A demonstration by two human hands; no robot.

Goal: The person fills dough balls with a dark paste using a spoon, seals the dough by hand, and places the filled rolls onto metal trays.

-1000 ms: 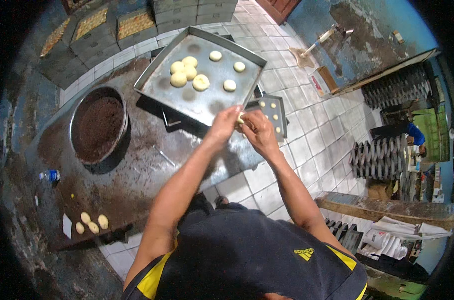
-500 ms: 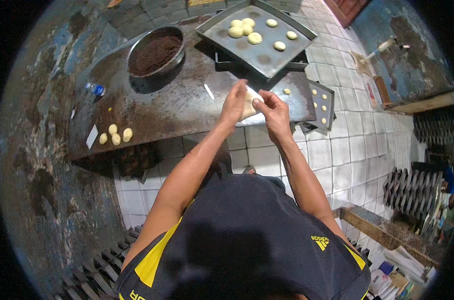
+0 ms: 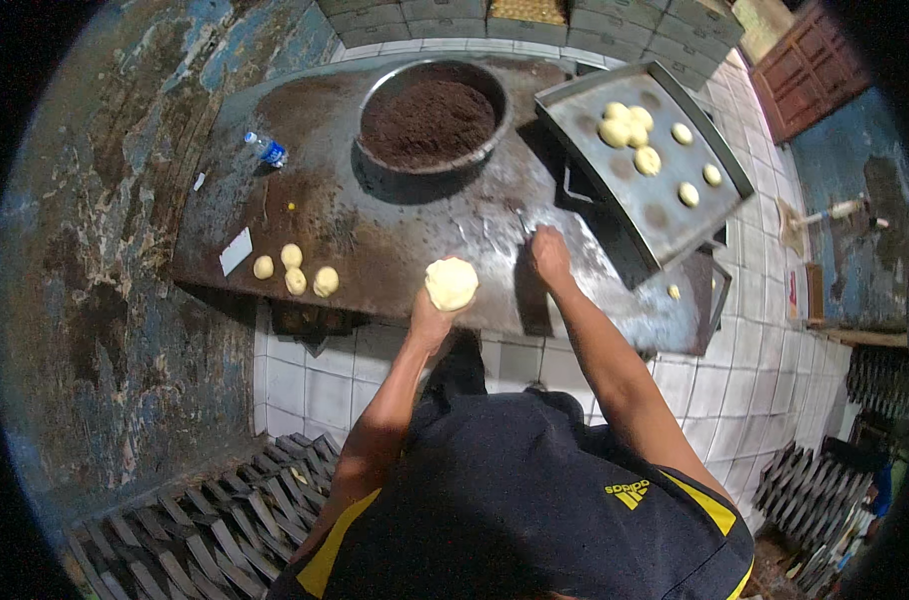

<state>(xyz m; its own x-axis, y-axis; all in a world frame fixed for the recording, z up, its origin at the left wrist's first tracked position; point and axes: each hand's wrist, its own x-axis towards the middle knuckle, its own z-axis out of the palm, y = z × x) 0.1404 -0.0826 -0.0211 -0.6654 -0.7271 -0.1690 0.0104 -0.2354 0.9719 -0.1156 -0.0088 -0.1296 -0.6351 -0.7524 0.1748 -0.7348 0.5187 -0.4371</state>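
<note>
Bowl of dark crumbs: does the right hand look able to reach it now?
Probably yes: the bowl lies ahead of the right hand and to its left, with nothing seen standing between them. The tray is off right, and the left hand, holding dough, is nearer the body.

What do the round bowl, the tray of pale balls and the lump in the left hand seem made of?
Bowl: probably metal, judging by its shiny grey rim. Tray: likely sheet metal, dull grey with thin walls. Lump in the left hand: apparently dough, pale yellow, soft-looking, unevenly rounded.
</note>
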